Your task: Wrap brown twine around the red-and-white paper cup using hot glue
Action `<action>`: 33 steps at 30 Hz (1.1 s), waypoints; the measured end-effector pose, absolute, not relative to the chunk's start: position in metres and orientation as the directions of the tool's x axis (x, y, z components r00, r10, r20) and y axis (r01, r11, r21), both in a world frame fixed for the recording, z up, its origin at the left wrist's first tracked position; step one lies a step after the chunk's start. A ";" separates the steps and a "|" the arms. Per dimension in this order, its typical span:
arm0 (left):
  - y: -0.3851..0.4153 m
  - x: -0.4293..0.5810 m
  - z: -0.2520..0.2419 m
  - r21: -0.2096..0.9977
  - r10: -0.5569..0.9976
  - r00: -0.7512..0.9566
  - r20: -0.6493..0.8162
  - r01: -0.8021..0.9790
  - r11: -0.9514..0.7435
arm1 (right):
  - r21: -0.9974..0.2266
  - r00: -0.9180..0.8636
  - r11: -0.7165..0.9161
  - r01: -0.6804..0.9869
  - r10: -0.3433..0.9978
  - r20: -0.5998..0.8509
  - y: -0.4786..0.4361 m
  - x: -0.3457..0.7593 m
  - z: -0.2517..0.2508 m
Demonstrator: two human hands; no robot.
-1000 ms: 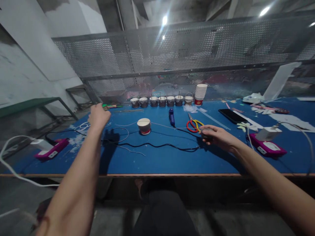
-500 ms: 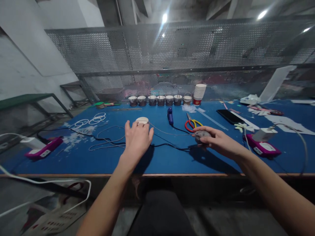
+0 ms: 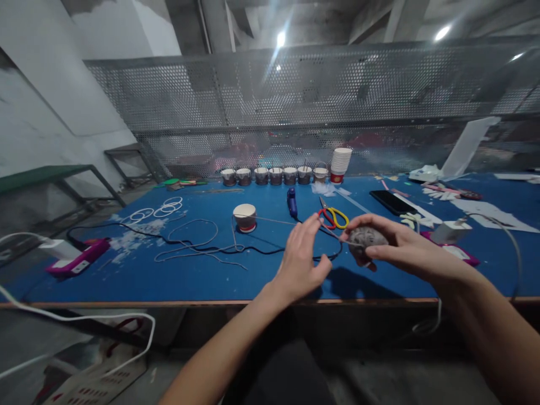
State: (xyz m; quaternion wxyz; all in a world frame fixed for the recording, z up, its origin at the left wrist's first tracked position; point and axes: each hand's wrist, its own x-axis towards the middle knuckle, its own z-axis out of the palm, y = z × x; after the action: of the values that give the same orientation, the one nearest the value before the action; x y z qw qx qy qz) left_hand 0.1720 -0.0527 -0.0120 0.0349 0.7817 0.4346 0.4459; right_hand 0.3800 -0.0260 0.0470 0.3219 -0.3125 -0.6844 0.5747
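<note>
My right hand is closed around a grey ball of cord above the right part of the blue table. Just left of it, my left hand is raised with its fingers apart, close to the thin grey cord that runs from the ball. That cord passes over a white paper cup with a red band, standing upright left of my left hand. More of the cord lies in loose loops left of the cup. Beyond my hands are scissors with red and yellow handles.
A blue glue gun lies behind my left hand. Several wrapped cups line the back, beside stacked paper cups. A black phone and purple power strips lie on the blue table, crossed by a black cable.
My left hand has let go of the paper cup and moved right, towards the ball. My right hand has shifted slightly right with the ball, and the cord now stretches across the cup.
</note>
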 end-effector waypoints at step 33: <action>0.017 0.187 -0.018 0.946 0.953 0.277 -0.121 0.323 0.026 | -0.913 -0.254 0.080 0.399 0.967 -0.026 0.049 0.395 -0.014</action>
State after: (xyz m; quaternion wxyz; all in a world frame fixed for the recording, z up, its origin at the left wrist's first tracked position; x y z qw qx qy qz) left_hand 0.1866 0.0165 -0.0184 0.5005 0.6229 0.5123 0.3148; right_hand 0.3946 0.0494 -0.0143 0.3241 -0.5178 -0.6595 0.4380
